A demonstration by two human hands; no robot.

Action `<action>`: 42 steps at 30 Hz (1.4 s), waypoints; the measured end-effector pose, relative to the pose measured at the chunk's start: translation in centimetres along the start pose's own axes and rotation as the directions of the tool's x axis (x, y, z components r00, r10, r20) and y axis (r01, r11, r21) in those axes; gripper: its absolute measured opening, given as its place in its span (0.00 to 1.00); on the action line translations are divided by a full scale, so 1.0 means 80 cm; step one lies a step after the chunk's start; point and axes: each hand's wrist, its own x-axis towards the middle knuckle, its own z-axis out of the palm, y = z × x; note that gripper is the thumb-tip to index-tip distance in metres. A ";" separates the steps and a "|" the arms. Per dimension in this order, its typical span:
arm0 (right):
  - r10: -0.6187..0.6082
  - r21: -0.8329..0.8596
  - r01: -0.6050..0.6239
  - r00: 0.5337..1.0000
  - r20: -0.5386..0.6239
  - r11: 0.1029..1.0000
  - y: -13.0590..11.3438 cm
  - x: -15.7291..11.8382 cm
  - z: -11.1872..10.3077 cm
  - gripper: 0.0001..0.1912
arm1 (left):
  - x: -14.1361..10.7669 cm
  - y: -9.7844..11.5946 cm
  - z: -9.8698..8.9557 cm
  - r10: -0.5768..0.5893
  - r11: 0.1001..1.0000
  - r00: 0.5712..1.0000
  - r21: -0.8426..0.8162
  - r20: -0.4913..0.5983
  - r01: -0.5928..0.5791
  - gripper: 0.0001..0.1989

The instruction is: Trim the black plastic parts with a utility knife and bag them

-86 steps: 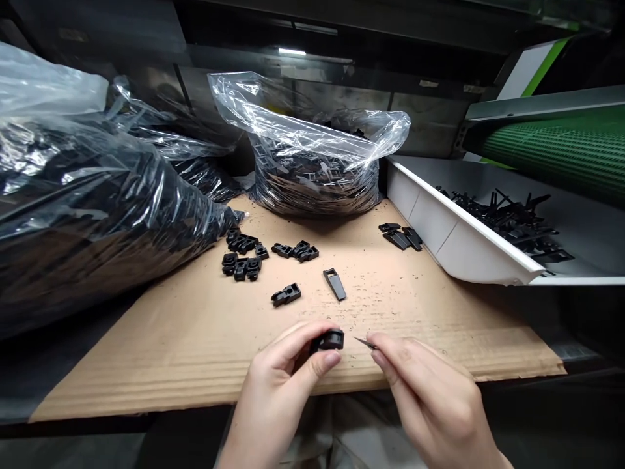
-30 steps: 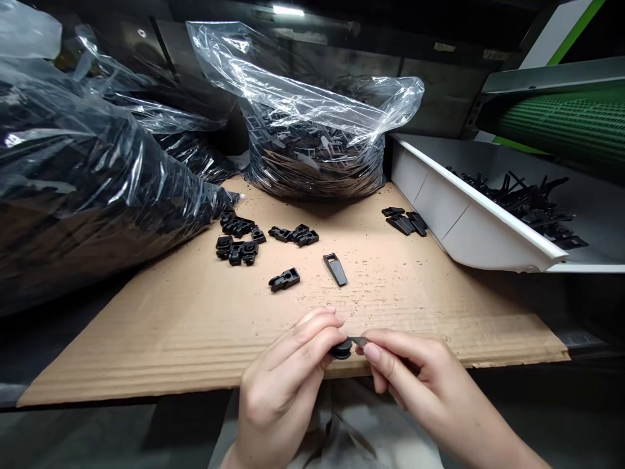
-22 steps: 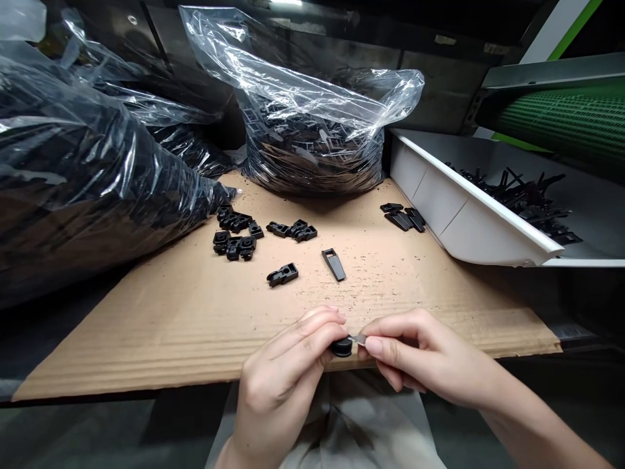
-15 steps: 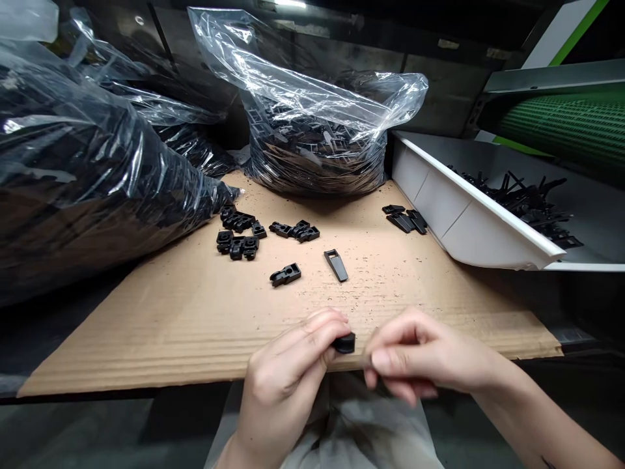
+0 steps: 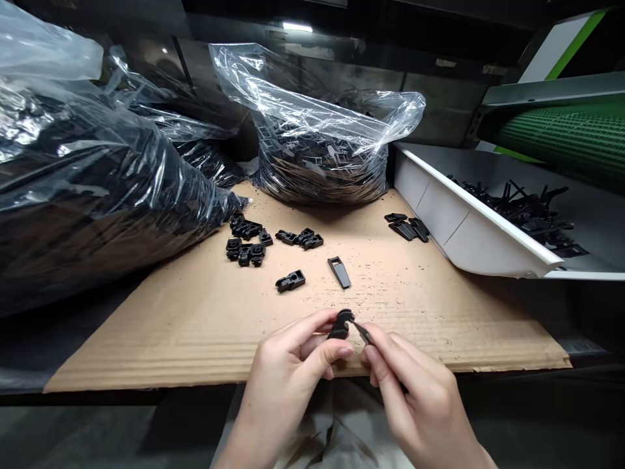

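My left hand [image 5: 297, 365] pinches a black plastic part [image 5: 340, 324] with a curved, hooked end just above the front edge of the cardboard. In my right hand [image 5: 415, 384] is a slim, pointed dark tool [image 5: 362, 332], its tip against or very close to the curved end of that part. Most of the tool's handle is hidden by my fingers. Beyond my hands lie a single black plastic part [image 5: 290, 281] and a flat, tapered black piece [image 5: 339, 272] with a square opening.
Several black parts [image 5: 247, 251] lie in groups at the left and centre of the cardboard [image 5: 161, 326]. Tapered pieces [image 5: 407, 228] lie beside a white tray [image 5: 439, 215] of black pieces. Filled plastic bags [image 5: 322, 176] stand behind and left. Dark crumbs dot the cardboard.
My right hand has come in to the part, bringing the tool's tip to it. My left hand has turned the part so its curved end points up. The view has shifted slightly.
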 end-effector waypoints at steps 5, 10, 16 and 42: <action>-0.013 -0.021 0.014 1.000 0.024 1.000 0.003 0.004 0.004 0.15 | -0.002 0.003 0.002 -0.021 0.999 0.999 -0.026 -0.035 0.020 0.12; -0.039 -0.016 0.039 0.999 0.032 0.999 0.004 0.003 0.004 0.17 | -0.003 0.005 0.005 0.058 0.993 0.995 0.111 -0.082 -0.048 0.13; 0.030 -0.003 -0.030 0.996 0.090 1.000 -0.001 0.011 0.002 0.13 | -0.003 -0.003 0.005 0.135 0.980 0.989 0.153 -0.066 -0.124 0.13; 0.354 0.219 -0.399 0.909 0.220 0.890 -0.001 0.047 -0.020 0.10 | -0.001 0.005 0.006 0.136 0.952 0.991 0.273 0.012 -0.134 0.09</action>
